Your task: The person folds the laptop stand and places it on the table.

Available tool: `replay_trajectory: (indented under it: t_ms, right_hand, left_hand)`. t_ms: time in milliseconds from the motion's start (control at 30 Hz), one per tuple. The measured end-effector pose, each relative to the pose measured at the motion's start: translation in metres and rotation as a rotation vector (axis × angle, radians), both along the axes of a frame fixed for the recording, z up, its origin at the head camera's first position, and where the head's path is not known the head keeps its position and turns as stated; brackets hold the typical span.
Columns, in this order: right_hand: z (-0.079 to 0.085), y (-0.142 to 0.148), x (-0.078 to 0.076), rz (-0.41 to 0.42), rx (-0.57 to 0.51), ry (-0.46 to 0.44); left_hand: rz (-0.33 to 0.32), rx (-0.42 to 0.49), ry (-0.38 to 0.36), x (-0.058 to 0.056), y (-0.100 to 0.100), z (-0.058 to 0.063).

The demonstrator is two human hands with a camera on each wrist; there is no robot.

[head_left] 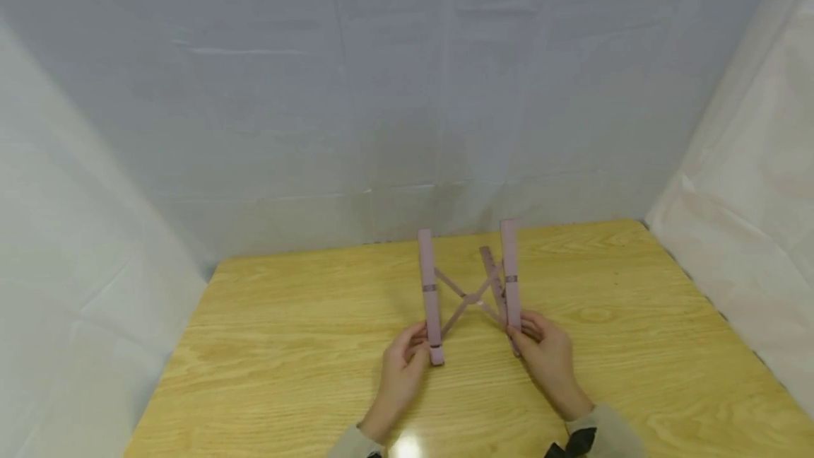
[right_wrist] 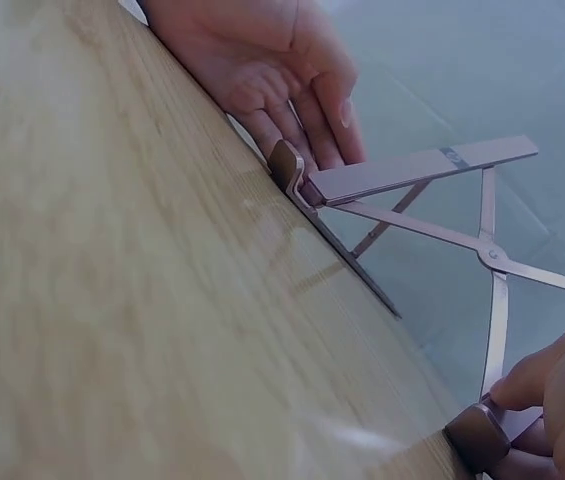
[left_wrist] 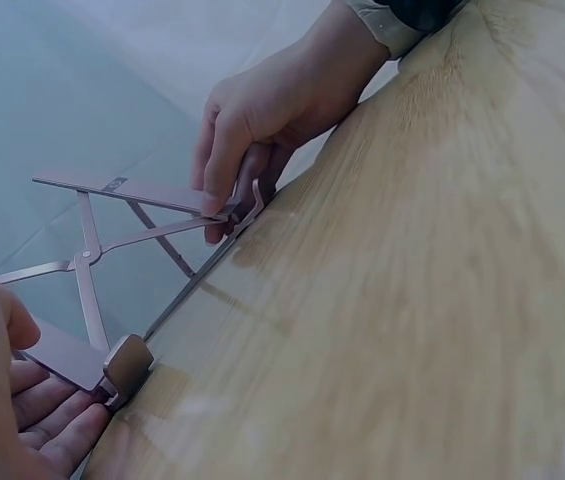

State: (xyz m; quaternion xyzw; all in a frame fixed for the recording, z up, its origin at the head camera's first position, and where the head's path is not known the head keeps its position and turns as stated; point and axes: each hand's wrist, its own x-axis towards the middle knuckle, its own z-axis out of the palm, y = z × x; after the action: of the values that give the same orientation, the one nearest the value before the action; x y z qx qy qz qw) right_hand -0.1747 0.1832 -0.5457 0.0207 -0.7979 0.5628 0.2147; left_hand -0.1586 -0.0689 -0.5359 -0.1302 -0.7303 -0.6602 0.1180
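A pinkish folding laptop stand [head_left: 429, 302] stands unfolded on the wooden table, its two long arms joined by crossed struts [head_left: 470, 298] with a round pivot. At the front of the left arm is my left hand [head_left: 402, 372]; its extended fingers touch the arm's outer side and underside, while the thumb appears apart from it in the wrist views. My right hand [head_left: 545, 357] pinches the front of the right arm [head_left: 511, 267] between thumb and fingers. Upturned front lips [right_wrist: 285, 165] show in the wrist views. A slanted rear leg [head_left: 488, 267] stands beside the right arm.
The wood-grain table [head_left: 286, 331] has rounded back corners. A pale sheet [head_left: 407, 90] hangs behind it, and white sheets [head_left: 70, 267] flank both sides. Light reflects near the table's front edge.
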Motion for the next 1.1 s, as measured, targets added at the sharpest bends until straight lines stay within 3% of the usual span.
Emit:
replay_trajectory:
  t_ms: [300, 533, 833, 1100]
  right_hand:
    - [-0.002, -0.010, -0.001, 0.003, 0.048, 0.010]
    - [0.001, -0.018, 0.000, 0.057, -0.018, -0.004]
    - [0.000, -0.030, 0.000, 0.087, -0.008, 0.003]
    - [-0.001, -0.034, 0.000, 0.086, -0.005, 0.013]
  left_hand:
    - [0.015, -0.009, -0.016, 0.002, -0.012, 0.000]
    - [0.048, -0.009, 0.018, 0.002, -0.020, 0.002]
    - [0.089, -0.023, -0.038, 0.001, -0.035, 0.002]
    - [0.072, -0.022, -0.033, 0.000, -0.041, 0.006]
